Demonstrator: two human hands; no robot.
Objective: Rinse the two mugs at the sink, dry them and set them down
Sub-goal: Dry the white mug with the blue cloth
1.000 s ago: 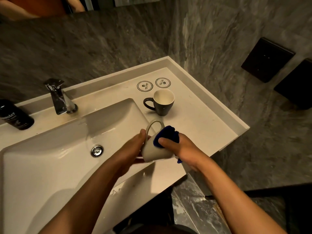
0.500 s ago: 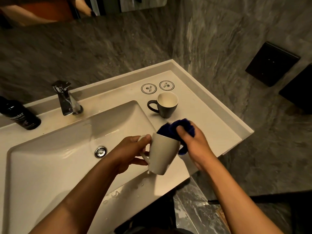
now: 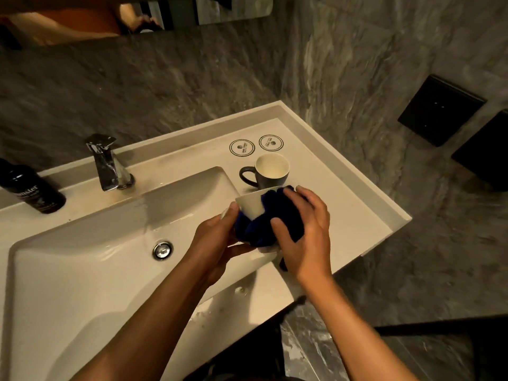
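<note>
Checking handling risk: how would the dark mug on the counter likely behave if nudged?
The dark mug stands upright on the flat counter, so probably slides rather than tips. It looks ceramic, likely rigid and breakable. Its handle may catch a push and turn it.

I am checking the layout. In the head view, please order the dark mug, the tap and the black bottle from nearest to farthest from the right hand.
From the right hand:
1. dark mug, just behind it on the counter.
2. tap, far left, behind the basin.
3. black bottle, at the left edge.

Black bottle (image 3: 33,188), two coasters (image 3: 242,147)
</note>
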